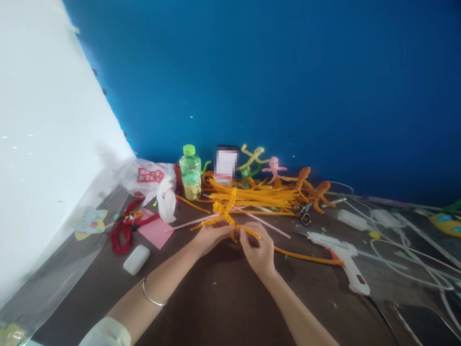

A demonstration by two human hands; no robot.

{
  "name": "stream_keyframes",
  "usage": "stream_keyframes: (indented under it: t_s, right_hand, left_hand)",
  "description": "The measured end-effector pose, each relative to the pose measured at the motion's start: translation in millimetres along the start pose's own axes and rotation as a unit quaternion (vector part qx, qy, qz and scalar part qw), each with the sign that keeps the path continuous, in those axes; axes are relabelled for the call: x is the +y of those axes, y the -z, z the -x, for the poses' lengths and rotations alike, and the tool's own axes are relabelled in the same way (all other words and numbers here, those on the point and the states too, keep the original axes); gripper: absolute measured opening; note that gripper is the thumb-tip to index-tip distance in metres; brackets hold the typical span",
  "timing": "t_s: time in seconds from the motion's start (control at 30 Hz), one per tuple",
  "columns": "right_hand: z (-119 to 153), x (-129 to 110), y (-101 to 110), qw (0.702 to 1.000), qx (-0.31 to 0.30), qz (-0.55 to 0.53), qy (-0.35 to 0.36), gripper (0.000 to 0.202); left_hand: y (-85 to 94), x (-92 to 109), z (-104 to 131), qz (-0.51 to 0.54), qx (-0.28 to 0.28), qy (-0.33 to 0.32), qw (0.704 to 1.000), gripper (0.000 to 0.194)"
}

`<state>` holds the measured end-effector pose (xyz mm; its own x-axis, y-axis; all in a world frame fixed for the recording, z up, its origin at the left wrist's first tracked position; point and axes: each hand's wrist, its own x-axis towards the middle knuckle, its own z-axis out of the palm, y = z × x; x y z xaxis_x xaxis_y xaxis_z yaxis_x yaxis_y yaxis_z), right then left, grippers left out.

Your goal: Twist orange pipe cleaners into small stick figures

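My left hand [212,239] is closed on an orange pipe-cleaner figure [224,216] with coiled limbs, held just above the table. At the figure's lower end, my right hand [258,245] pinches an orange pipe cleaner [252,233] that sticks out past the fingers. Another orange pipe cleaner [306,257] stretches from beside the right hand to the glue gun. Behind both hands lies a thick bundle of orange pipe cleaners [262,196], with pink strips near it. Palms and some fingertips are hidden.
A white glue gun [345,257] and scissors [305,214] lie to the right, near tangled white cables [403,245]. Finished figures, among them a pink one [274,168], stand along the blue wall. A green-capped bottle [190,173], plastic bag [151,180] and white case [137,259] are left.
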<state>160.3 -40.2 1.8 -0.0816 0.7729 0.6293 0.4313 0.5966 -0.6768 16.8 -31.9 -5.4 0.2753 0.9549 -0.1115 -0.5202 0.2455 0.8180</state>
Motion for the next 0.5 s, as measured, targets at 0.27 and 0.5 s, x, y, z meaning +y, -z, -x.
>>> stream_keyframes:
  t_s: [0.27,0.5]
  right_hand:
    - [-1.5,1.3,1.5,1.0,-0.02,0.003,0.004,0.009]
    - [-0.3,2.3,0.6,0.999,-0.017,0.02,0.022,0.009]
  left_hand:
    - [4.1,-4.2,-2.4,-0.019,0.045,-0.016,0.999,0.03]
    - [3.9,-4.3,-1.7,-0.087,0.06,-0.064,0.992,0.029]
